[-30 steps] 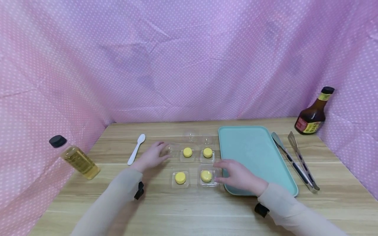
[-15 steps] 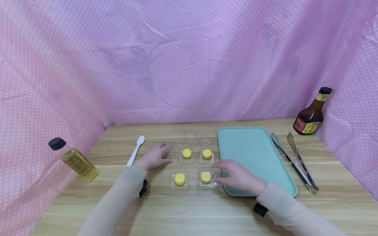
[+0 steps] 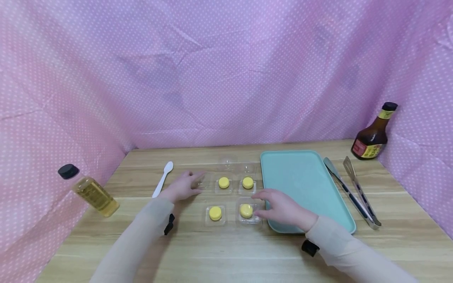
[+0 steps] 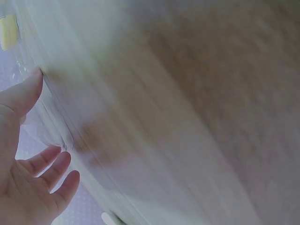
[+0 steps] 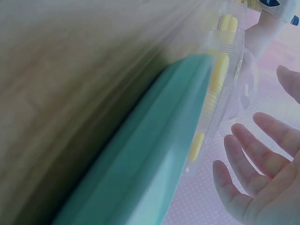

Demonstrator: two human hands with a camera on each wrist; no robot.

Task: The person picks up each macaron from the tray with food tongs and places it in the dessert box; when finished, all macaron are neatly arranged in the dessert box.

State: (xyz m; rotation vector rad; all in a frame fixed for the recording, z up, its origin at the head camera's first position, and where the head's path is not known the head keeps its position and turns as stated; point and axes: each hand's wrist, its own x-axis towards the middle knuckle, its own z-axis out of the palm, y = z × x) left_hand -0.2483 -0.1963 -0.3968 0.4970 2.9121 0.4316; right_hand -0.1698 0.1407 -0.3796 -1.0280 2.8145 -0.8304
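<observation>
Several clear plastic boxes stand mid-table, each with a yellow macaron. These include the back left macaron [image 3: 223, 182], back right macaron [image 3: 247, 182], front left macaron [image 3: 215, 213] and front right macaron [image 3: 246, 211]. My left hand [image 3: 183, 186] is at a clear lid [image 3: 206, 181], left of the back boxes. In the left wrist view its thumb [image 4: 33, 86] lies at the plastic's edge, fingers apart from the thumb. My right hand [image 3: 281, 209] hovers over the tray's left edge, fingertips at the front right box [image 3: 253, 219]. Its fingers are spread and loosely bent, holding nothing.
A teal tray [image 3: 304, 184] lies right of the boxes, with metal tongs [image 3: 354, 192] beyond it. A brown sauce bottle [image 3: 371, 137] stands at the back right. At left are a white spoon [image 3: 163, 179] and a bottle of yellow liquid [image 3: 93, 194].
My left hand moved slightly right toward the clear lid, then drew back a little. The right hand has stayed nearly in place beside the front right box.
</observation>
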